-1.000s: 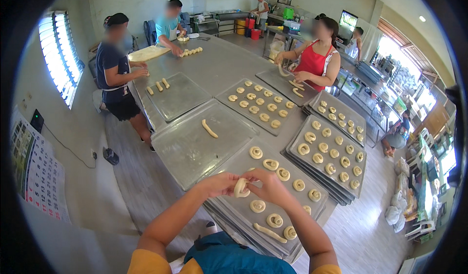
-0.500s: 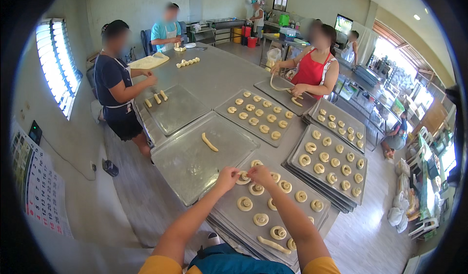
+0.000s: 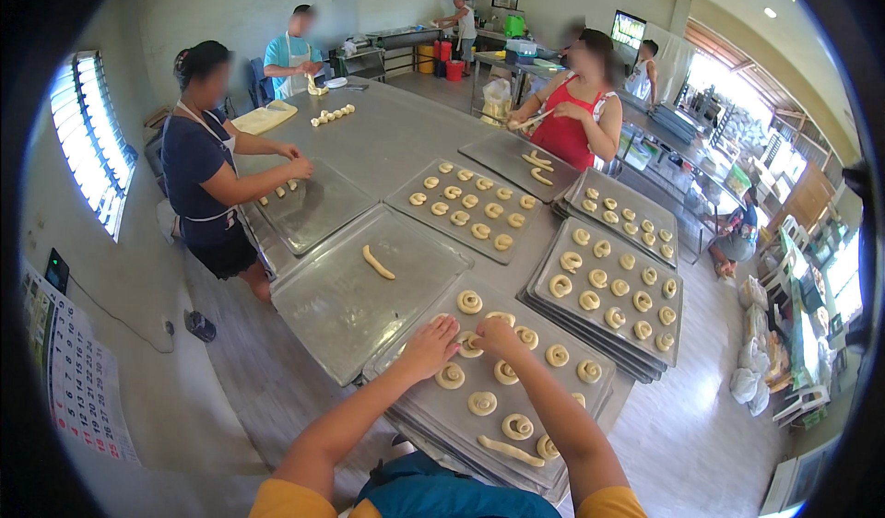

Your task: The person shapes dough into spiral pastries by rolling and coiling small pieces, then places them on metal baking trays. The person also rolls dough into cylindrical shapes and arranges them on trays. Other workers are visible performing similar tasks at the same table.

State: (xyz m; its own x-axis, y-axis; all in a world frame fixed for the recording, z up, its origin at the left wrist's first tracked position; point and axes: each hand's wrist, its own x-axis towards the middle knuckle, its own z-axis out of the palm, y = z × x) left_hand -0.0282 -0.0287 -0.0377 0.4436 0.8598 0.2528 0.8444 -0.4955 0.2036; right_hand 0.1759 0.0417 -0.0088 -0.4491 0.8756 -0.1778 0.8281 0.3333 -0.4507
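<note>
In front of me a metal tray [image 3: 590, 394] holds several pale dough coils, some with a raised middle. My left hand [image 3: 431, 345] lies over its left part, fingers stretched out, beside one dough coil [image 3: 470, 345]. From the right, my right hand [image 3: 499, 338] reaches that same coil with its fingers curled and closed on its edge; the fingertips are partly hidden. Another coil [image 3: 450, 376] rests just below my left hand. Near the tray's front edge lies a straight dough strip [image 3: 510, 451].
Left of my tray, another tray [image 3: 323, 306] bears one dough strip [image 3: 378, 262]. Stacked trays [image 3: 604, 334] of coils stand at the right. Across the table, a person in a red apron [image 3: 567, 135] handles dough; a person in dark blue [image 3: 198, 163] works at the left.
My left hand has gone from a pinch at the coil to stretched fingers beside it. My right hand stays at the coil. The red-aproned person has lifted a dough strip.
</note>
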